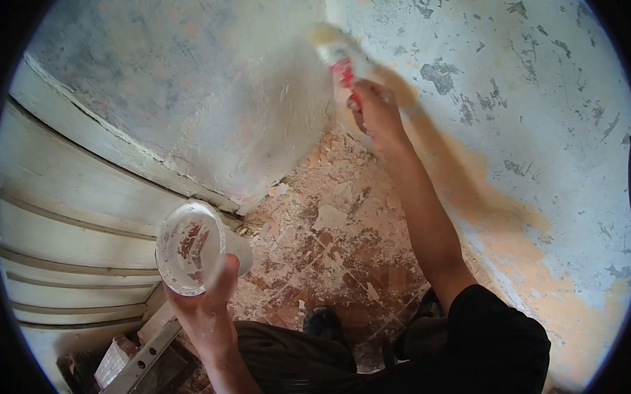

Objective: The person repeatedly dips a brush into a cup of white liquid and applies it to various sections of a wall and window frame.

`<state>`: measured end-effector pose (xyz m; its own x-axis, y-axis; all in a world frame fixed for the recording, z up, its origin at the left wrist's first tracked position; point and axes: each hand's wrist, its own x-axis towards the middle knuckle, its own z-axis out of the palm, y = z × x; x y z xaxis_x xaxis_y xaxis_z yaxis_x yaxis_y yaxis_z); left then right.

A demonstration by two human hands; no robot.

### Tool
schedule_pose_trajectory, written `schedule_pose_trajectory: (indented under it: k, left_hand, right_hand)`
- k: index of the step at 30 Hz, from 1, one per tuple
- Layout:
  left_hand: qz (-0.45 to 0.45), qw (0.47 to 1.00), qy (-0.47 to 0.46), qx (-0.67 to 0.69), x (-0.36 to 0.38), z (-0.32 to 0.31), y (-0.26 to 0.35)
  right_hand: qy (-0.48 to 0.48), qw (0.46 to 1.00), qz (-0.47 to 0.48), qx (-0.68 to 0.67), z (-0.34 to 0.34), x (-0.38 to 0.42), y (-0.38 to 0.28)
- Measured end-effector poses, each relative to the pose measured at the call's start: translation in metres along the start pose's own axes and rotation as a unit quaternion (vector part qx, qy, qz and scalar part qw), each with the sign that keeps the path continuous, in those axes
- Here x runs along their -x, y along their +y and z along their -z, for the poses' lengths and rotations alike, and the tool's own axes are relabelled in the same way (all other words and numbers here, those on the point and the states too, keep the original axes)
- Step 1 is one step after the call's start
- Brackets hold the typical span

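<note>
My right hand (378,111) is closed round the red handle of a wide paintbrush (340,65). The brush is smeared by motion, and its pale bristles are at the corner where the two walls meet. In my left hand (212,312) is a translucent plastic tub (166,254), its open mouth facing up towards me. White residue coats the inside of the tub, and reddish-brown patches show in its bottom. Around the brush, the left wall (179,83) looks grey and patchy. On the right, the wall (522,141) is pale blue with dark chipped spots and bare orange-beige areas.
Flakes and dust cover the floor (317,232), with my shoes (323,322) standing on it. A white panelled door or frame (73,226) runs along the left. At lower left lie a metal bar (137,370) and a whitish block (116,360).
</note>
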<state>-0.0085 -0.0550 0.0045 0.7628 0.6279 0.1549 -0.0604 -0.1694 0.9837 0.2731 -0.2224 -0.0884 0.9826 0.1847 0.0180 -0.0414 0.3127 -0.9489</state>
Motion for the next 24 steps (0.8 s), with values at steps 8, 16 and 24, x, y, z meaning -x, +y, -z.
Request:
schedule_pose_trajectory:
  k: [8,16,24]
  left_hand:
    - [-0.003,1.000,0.017,0.001,0.004,0.007,0.000]
    - [-0.011,1.000,0.019,0.004,0.000,0.015,-0.011]
    - [0.004,1.000,0.011,0.003,0.002,0.005,-0.009]
  right_hand:
    - [-0.100,0.994,-0.042,0.021,-0.016,0.004,0.222]
    - [-0.158,0.921,-0.209,0.287,-0.001,0.046,0.230]
    - [-0.045,0.983,-0.141,0.111,0.000,-0.021,0.032]
